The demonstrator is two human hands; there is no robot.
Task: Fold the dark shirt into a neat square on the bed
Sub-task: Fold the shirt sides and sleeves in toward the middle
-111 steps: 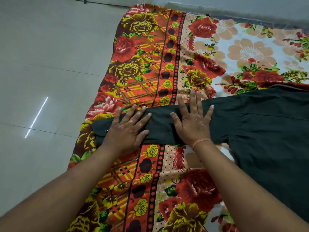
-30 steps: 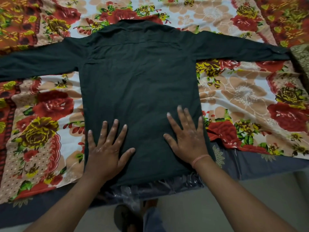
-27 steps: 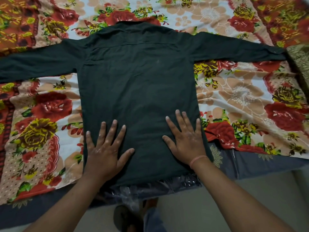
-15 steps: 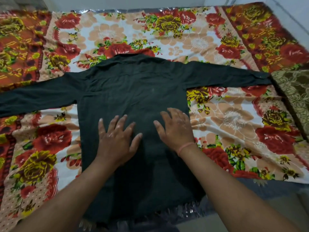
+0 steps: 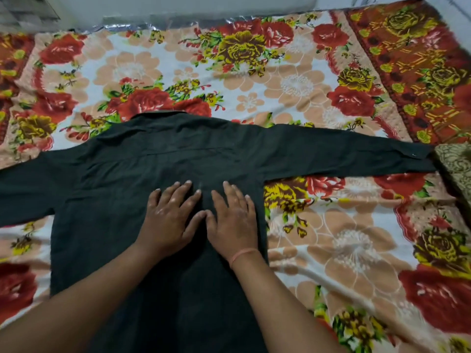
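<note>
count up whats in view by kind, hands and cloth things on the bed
hands: 2, left hand and right hand, both flat on the shirt
dark shirt: 1
floral bedsheet: 1
olive patterned cloth at the right edge: 1
wristband: 1
total: 6

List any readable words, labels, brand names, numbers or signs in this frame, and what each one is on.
None can be read. The dark shirt shows its plain back, with no tag or print visible. The floral bedsheet carries only flower patterns. The left hand and right hand lie flat on the shirt, covering no lettering that shows.
</note>
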